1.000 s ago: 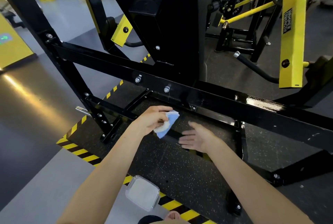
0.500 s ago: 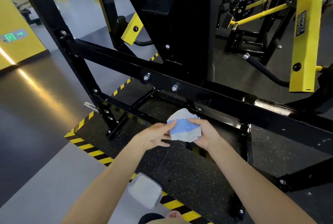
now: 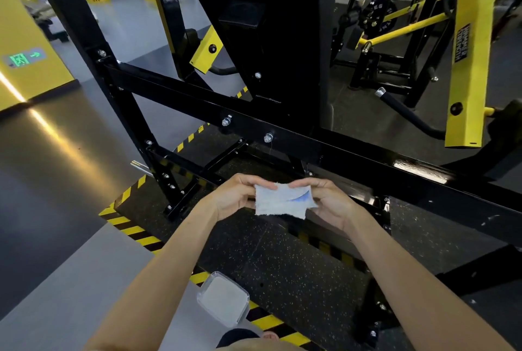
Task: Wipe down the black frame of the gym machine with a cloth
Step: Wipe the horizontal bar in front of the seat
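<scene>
While both the left hand (image 3: 236,199) and right hand (image 3: 332,202) pinch the cloth (image 3: 282,199) stretched between them, off the black frame (image 3: 353,158), most wiping seemingly remains.

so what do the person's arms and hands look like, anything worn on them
Nothing worn that shows. The left forearm and right forearm are bare to the picture's bottom edge, with no sleeves. The left hand and right hand carry no gloves, rings, watch or wristband in view.
</scene>
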`<control>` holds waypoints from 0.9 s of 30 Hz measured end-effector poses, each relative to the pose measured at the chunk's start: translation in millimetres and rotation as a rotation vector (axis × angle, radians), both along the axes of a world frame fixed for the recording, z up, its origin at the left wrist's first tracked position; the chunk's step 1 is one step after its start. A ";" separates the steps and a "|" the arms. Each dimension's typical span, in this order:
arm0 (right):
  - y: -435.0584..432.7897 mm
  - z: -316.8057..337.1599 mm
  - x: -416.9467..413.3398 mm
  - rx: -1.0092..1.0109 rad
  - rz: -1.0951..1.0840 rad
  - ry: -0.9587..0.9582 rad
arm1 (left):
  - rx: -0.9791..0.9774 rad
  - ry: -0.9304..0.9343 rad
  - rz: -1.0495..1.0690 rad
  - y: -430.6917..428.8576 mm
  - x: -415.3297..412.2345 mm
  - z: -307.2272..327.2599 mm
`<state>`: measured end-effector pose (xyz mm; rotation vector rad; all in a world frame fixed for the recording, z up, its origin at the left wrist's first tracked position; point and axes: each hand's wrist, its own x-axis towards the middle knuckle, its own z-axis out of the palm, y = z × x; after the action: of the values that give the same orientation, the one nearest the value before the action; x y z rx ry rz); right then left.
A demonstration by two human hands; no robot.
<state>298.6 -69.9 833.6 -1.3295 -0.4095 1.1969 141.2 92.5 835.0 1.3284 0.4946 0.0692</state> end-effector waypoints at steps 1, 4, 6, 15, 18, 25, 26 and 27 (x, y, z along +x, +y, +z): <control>-1.2 1.2 0.8 -0.019 -0.011 -0.025 | 0.015 0.014 -0.011 -1.0 1.4 0.8; -2.3 1.4 4.4 -0.023 -0.007 -0.050 | -0.024 -0.024 -0.009 1.3 4.0 -0.5; -0.1 2.8 5.4 0.008 -0.026 -0.038 | -0.220 -0.136 0.102 4.3 7.0 -6.2; 25.0 -15.2 -1.5 -0.144 -0.009 -0.756 | -0.316 -0.035 0.713 3.1 37.8 -26.3; 16.1 -26.0 -5.5 -0.216 -0.082 -1.390 | 0.095 -0.028 0.898 28.8 53.7 4.1; -1.3 -36.7 -2.3 -0.336 -0.297 -1.755 | 0.633 -0.071 0.969 7.3 130.7 18.3; -4.0 -36.0 -0.9 -0.369 -0.307 -1.753 | 0.710 -0.096 0.966 -10.3 137.1 15.0; -6.1 -35.2 0.2 -0.394 -0.310 -1.750 | 0.758 -0.112 0.952 -25.0 142.8 7.0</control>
<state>298.9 -76.0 798.4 -2.4299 -1.1244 -0.4734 284.0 67.5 842.0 1.6846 1.0291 1.2079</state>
